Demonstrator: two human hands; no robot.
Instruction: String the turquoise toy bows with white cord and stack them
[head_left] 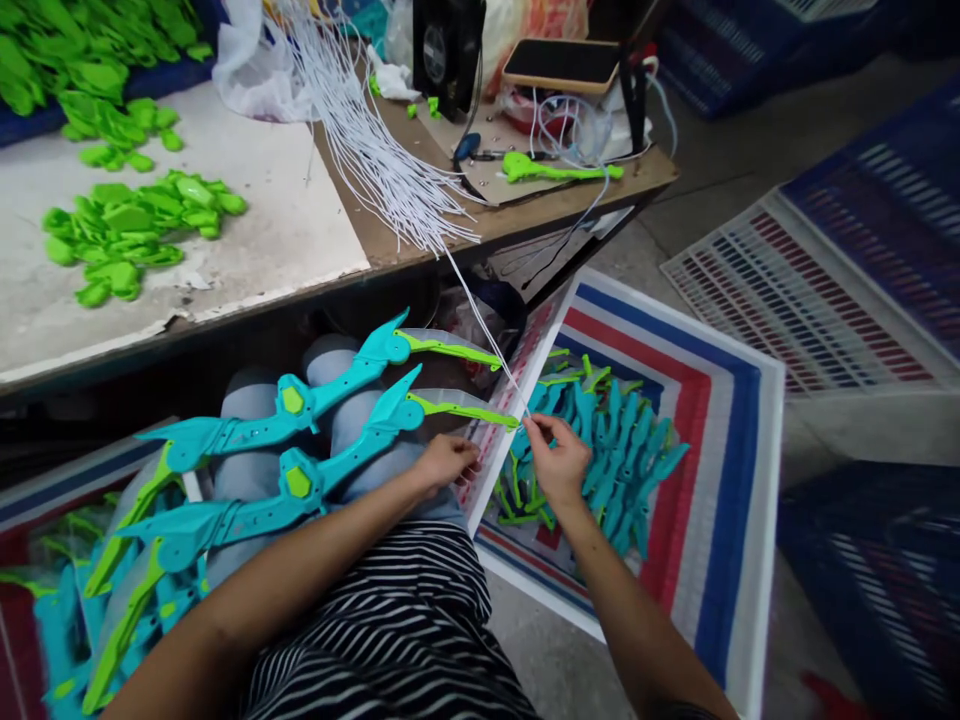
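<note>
Two teal plastic toy bows with green tips lie side by side across my lap, the farther toy bow (360, 370) and the nearer toy bow (255, 505). My right hand (559, 460) pinches white cord (480, 320) at the green tip of the nearer bow. That cord runs up to a bundle of white cords (360, 140) hanging over the table's edge. Just below the nearer bow's green tip, my left hand (446, 465) is closed with curled fingers. What it holds, if anything, is too small to make out.
On my right stands a striped crate (690, 500) holding several toy bows; more bows (67, 620) lie at lower left. The table (270, 285) carries green plastic parts (135, 220), a fan (446, 55), a phone (562, 65) and a green piece (559, 170). Other crates stand farther right.
</note>
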